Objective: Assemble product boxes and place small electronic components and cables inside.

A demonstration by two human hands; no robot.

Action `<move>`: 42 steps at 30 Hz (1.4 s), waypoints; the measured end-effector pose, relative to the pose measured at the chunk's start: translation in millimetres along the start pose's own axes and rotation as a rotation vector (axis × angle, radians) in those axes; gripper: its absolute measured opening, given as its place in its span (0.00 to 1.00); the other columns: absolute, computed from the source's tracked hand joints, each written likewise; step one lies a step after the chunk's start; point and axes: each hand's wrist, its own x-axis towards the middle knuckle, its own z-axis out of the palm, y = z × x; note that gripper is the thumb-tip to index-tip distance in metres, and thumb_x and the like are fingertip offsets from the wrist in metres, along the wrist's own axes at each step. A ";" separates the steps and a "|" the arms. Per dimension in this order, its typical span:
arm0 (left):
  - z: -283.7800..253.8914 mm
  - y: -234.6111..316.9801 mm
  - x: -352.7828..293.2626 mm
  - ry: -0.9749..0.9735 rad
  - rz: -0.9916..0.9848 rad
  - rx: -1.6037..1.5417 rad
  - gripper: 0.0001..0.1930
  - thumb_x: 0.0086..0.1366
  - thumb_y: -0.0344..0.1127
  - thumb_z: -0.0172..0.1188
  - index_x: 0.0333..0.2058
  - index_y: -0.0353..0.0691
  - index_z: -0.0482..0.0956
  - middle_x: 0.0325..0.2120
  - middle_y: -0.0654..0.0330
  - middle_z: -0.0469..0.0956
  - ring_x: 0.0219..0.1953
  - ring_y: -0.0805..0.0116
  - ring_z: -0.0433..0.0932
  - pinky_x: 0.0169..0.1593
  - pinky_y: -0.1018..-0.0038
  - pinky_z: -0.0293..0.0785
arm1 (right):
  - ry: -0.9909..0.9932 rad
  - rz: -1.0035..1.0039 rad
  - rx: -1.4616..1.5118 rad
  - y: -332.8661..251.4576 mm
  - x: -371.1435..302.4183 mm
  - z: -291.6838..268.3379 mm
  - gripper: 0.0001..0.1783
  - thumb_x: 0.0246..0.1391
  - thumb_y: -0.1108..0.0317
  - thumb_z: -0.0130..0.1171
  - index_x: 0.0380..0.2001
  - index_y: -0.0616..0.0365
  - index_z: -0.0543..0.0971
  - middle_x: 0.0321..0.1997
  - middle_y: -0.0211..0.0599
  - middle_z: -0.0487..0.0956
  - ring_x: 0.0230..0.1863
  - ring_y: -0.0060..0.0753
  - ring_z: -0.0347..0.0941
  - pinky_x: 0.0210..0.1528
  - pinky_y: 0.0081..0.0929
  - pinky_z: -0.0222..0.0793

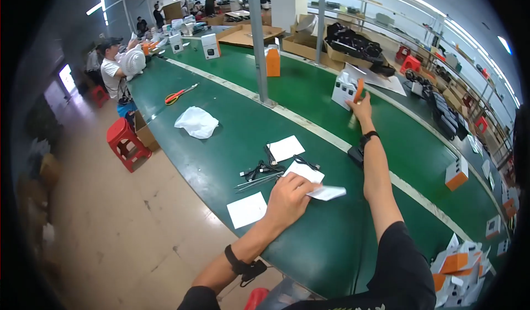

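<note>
My left hand [290, 198] is closed on a folded white leaflet [328, 193], low over the near bench top. Beneath and beside that hand lie white paper sheets [247, 209], black cables [259, 170] and thin metal rods [258, 181]. Out on the green belt, my right hand [361, 109] has its thumb and fingers around the orange side of a small white-and-orange box [343, 88]. White material shows at the box's top; its contents cannot be made out.
Orange-handled scissors [175, 96] and a crumpled white bag [197, 123] lie on the bench [165, 128]. More boxes [456, 173] stand along the belt. A metal post [257, 45] rises ahead. Opened cartons [458, 268] pile up at lower right. A co-worker [113, 67] sits far left.
</note>
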 end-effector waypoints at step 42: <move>-20.5 208.9 4.8 -0.375 0.353 -0.273 0.23 0.54 0.36 0.84 0.50 0.41 0.91 0.43 0.59 0.89 0.45 0.54 0.83 0.44 0.63 0.82 | 0.007 -0.381 -0.232 -268.3 -505.9 -404.8 0.16 0.49 0.85 0.76 0.43 0.60 0.93 0.42 0.38 0.92 0.35 0.29 0.85 0.31 0.24 0.74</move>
